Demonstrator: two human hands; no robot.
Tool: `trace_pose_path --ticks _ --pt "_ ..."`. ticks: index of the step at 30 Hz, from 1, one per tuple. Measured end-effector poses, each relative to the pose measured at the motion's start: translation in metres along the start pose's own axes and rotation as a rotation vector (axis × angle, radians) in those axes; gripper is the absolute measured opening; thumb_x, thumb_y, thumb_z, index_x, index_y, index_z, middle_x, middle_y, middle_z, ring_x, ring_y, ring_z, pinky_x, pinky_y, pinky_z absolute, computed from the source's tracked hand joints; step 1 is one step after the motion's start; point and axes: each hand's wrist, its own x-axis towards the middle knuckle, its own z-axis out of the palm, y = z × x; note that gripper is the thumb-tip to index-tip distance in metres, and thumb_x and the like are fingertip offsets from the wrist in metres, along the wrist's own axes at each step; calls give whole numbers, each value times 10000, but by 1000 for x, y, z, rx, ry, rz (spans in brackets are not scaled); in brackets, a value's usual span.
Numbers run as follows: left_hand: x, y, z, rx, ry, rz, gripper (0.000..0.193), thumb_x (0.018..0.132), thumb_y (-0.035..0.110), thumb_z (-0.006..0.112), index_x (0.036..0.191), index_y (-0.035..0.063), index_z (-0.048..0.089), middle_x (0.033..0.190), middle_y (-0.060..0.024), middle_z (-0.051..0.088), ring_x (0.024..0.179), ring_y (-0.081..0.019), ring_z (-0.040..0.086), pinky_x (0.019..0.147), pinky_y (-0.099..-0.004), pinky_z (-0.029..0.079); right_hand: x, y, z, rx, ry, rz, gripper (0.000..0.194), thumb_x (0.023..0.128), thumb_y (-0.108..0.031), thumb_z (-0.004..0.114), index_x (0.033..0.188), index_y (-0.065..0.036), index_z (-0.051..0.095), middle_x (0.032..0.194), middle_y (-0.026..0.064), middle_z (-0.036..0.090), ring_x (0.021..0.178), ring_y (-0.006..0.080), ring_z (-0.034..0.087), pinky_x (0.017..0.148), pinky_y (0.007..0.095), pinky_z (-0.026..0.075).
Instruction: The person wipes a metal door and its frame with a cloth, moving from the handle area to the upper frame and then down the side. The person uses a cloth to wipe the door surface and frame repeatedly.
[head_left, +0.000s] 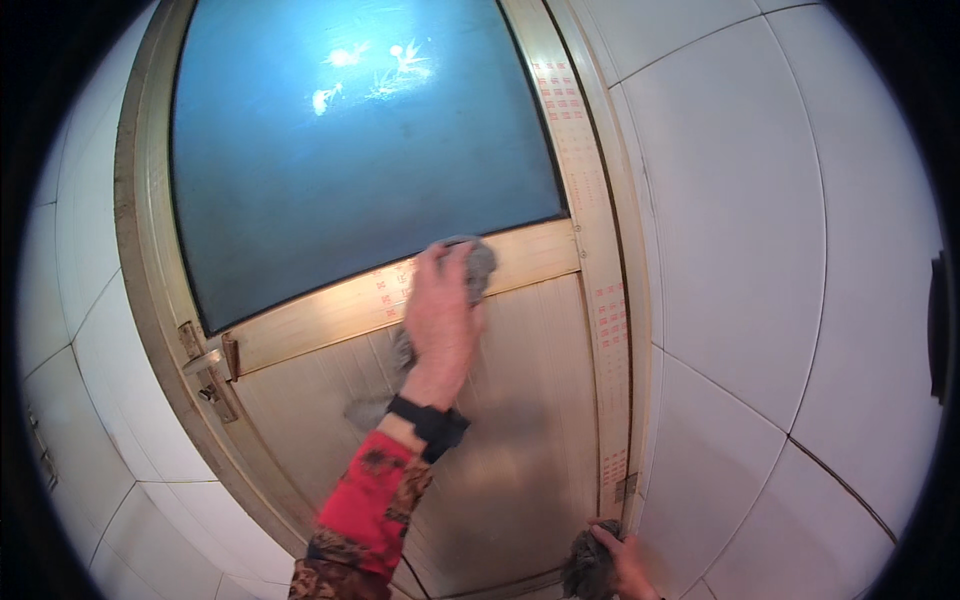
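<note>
My left hand (442, 322) presses a wadded grey cloth (480, 270) against the metal middle rail (532, 251) of a door, just below its blue frosted glass pane (360, 180). Part of the cloth hangs out under the palm. A black band (431, 426) circles that wrist, below it a red patterned sleeve (367, 487). At the bottom right, my right hand (634, 566) grips a bunched dark grey cloth (592, 562), near the door's lower hinge-side corner. Rows of red printed marks run along the rail and the right stile (592, 187).
A lever handle (202, 362) with a lock plate sits at the door's left edge. The ribbed lower panel (517, 420) lies under the rail. White tiled walls (727, 225) flank the frame. A small hinge (625, 487) is low on the right. A dark object (937, 330) juts in at far right.
</note>
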Motion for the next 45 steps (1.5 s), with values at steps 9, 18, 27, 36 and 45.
trace_pose_path --ticks 9,18,27,36,45 --pt "-4 -10 -23 -19 -114 40 694 697 9 777 1333 171 548 1333 -128 524 1185 -357 586 912 -439 542 -13 -9 -2 -93 12 -96 299 937 -155 713 1177 17 661 993 69 690 872 163 674 770 304 558" --pt "16 37 31 30 -70 82 620 741 59 790 1307 148 555 1309 -112 515 1102 -346 615 864 -434 553 -7 -5 -6 -27 -3 -49 293 928 -140 726 1178 2 674 985 64 698 856 163 678 772 307 560" --pt "42 64 44 -26 -192 350 599 699 67 808 1250 86 575 1215 -100 533 1012 -310 619 857 -421 537 -6 4 -7 -10 -2 -80 302 941 -134 714 1197 15 656 982 68 695 856 159 676 763 304 558" --pt "46 66 45 8 -107 255 602 702 69 806 1257 86 574 1247 -97 542 1029 -309 619 820 -417 554 -17 -23 -11 -93 -4 -122 295 939 -136 718 1188 12 663 971 61 697 850 157 678 766 306 563" --pt "38 63 51 74 -229 449 541 728 56 763 1236 80 576 1241 -95 537 1024 -312 609 825 -409 542 -12 -16 -10 -83 50 -108 281 920 -137 738 1164 -6 687 984 53 699 873 152 671 791 299 552"
